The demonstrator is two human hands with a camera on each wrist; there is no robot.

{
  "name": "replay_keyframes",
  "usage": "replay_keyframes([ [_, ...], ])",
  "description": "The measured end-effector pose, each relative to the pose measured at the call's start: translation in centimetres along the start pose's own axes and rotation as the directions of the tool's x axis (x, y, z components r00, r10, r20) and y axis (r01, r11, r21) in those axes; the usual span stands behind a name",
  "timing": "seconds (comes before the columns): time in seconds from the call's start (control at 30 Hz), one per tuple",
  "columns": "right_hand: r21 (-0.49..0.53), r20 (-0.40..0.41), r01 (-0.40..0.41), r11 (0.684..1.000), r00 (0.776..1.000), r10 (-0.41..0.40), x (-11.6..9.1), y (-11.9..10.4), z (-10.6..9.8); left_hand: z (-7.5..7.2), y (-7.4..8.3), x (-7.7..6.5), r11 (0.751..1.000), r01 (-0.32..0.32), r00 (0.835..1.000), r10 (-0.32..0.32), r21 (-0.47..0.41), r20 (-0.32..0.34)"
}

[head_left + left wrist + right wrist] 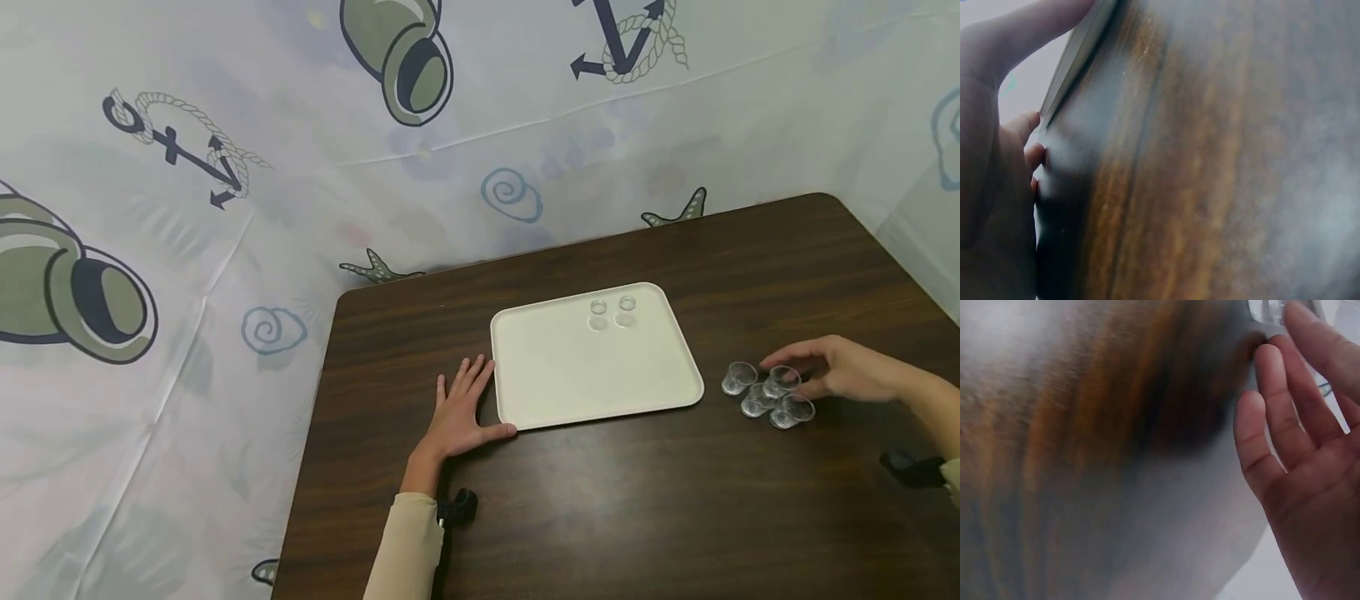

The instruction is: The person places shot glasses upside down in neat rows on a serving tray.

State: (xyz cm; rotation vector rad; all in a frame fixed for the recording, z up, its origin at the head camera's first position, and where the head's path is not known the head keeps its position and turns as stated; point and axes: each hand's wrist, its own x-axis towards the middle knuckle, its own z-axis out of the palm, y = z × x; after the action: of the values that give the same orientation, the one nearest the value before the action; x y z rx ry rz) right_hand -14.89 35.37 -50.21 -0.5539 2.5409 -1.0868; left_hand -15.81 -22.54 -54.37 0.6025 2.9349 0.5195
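A cream rectangular tray (585,375) lies on the dark wooden table. My left hand (461,417) is spread at its left side, fingertips by the left edge and thumb at the near left corner. Two small clear cups (627,303) stand near the tray's far edge. Right of the tray, my right hand (847,369) has thumb and index finger around a clear cup (784,380) in a tight cluster. Beside it are other clear cups (739,378). In the right wrist view, the other fingers (1272,369) curve loosely and part of a cup (1266,309) shows at the top.
The brown wood-grain table (600,500) extends around the tray and towards me. Behind it hangs a pale cloth (300,250) printed with anchors, shells and starfish. A dark band (457,507) sits on my left wrist, another (911,468) on my right.
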Motion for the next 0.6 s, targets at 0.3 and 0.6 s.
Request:
replay_keyframes([
  [0.3,0.050,-0.024,0.008,0.999,1.000,-0.007,-0.32,-0.20,0.52,-0.15,0.00,-0.12,1.000,-0.010,1.000,0.010,-0.013,-0.011],
  [0.6,0.068,-0.031,0.004,0.998,1.000,-0.002,-0.39,0.18,0.91,-0.10,-0.06,-0.12,1.000,-0.018,1.000,0.018,-0.006,-0.016],
])
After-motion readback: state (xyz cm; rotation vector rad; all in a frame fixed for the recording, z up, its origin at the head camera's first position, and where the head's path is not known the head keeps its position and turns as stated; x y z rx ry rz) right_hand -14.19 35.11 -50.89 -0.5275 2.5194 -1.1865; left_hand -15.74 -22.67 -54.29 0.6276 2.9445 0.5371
